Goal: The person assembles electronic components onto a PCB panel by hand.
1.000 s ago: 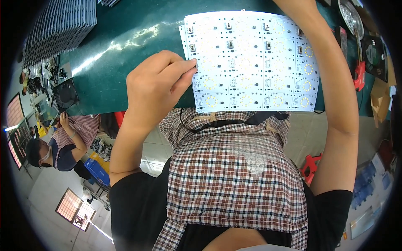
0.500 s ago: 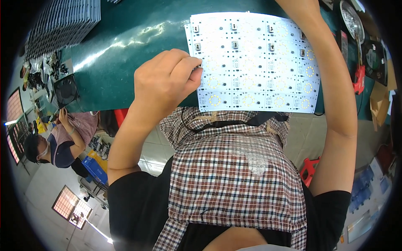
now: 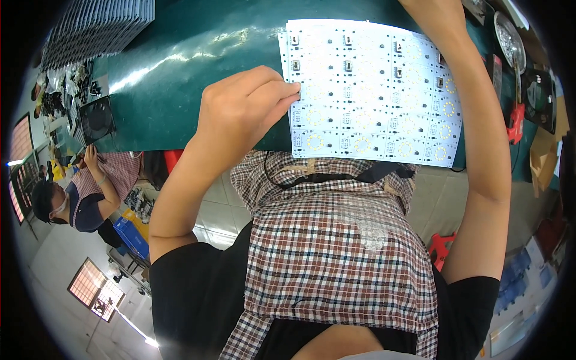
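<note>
A white LED circuit board sheet [image 3: 372, 111] lies at the table's near edge, with rings of small yellowish LEDs. Small slide switches [image 3: 348, 66] stand in its two far rows; the rows nearer me show bare switch footprints. My left hand [image 3: 249, 102] is over the board's left edge at the third row. Its thumb and index finger are pinched together; a bit of something dark shows at the tips, too small to name. My right forearm [image 3: 480, 114] reaches past the board's right side, and the hand beyond it is cut off by the upper frame edge.
Stacked grey panels [image 3: 99, 30] stand at the far left of the green table [image 3: 180, 114]. At right are a metal bowl [image 3: 510, 42] of small parts, a red-handled tool [image 3: 515, 123] and a black case [image 3: 539, 99]. A co-worker [image 3: 90, 186] sits at left near a black fan [image 3: 96, 119].
My left hand's pinched fingers have turned slightly at the board's left edge, staying by the third row. The whole view has shifted a little. The switches on the board look the same.
</note>
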{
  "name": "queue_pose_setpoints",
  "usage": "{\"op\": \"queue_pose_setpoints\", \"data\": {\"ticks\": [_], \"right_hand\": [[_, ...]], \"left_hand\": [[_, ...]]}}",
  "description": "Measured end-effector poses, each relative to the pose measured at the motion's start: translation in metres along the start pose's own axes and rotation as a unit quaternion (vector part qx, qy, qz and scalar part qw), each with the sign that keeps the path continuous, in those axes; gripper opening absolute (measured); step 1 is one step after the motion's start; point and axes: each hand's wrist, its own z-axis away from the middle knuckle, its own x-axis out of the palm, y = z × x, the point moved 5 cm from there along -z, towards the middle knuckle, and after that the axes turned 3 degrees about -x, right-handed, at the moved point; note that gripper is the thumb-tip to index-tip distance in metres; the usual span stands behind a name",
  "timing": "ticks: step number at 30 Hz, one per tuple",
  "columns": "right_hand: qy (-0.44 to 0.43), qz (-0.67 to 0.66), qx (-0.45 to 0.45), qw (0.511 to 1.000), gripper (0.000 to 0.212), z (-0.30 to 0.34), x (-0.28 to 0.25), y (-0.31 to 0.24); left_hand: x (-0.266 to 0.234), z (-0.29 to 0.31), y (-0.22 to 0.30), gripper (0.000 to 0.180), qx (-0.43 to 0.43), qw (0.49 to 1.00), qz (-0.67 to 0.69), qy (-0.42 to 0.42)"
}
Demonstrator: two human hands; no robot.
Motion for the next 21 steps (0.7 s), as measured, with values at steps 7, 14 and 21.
{"op": "queue_pose_setpoints", "data": {"ticks": [7, 14, 21], "right_hand": [[-0.004, 0.010, 0.005, 1.000, 0.010, 0.0005, 0.0012, 0.0005], [-0.001, 0.008, 0.003, 1.000, 0.010, 0.0020, 0.0061, 0.0080], [-0.017, 0.011, 0.021, 1.000, 0.012, -0.0006, 0.0018, -0.0003]], "left_hand": [[0.0003, -0.0028, 0.0030, 0.019, 0.015, 0.999, -0.045, 0.010], [0.0049, -0.0015, 0.0051, 0.023, 0.067, 0.991, -0.116, -0.002], [0.0034, 0.0035, 0.0059, 0.022, 0.065, 0.992, -0.106, 0.037]]}}
